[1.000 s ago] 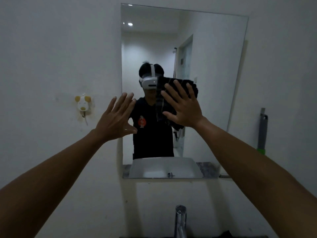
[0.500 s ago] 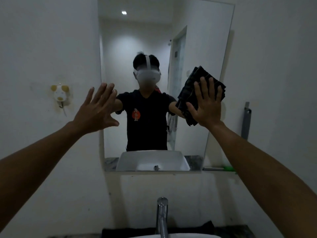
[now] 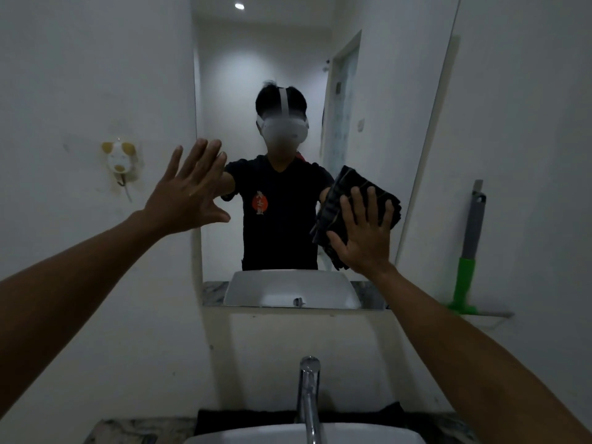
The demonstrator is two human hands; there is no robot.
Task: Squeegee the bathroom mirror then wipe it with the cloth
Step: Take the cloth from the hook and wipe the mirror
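Observation:
A tall frameless mirror [image 3: 384, 91] hangs on the white wall ahead. My right hand [image 3: 363, 233] presses a folded black cloth [image 3: 349, 187] flat against the mirror's lower right part. My left hand [image 3: 189, 190] is spread open over the mirror's left edge, holding nothing. A squeegee [image 3: 471, 248] with a grey handle and green head leans upright against the wall, right of the mirror, blade down on a small shelf.
A chrome tap [image 3: 309, 398] rises over a white basin [image 3: 256, 437] at the bottom edge. Dark cloth [image 3: 243, 419] lies behind the basin on the marbled counter. A small animal-shaped hook [image 3: 120, 160] sticks to the wall left of the mirror.
My right hand has slid the black cloth from the mirror's middle to its right side and then downward. My view has moved closer and lower. The left hand stays spread at the left edge.

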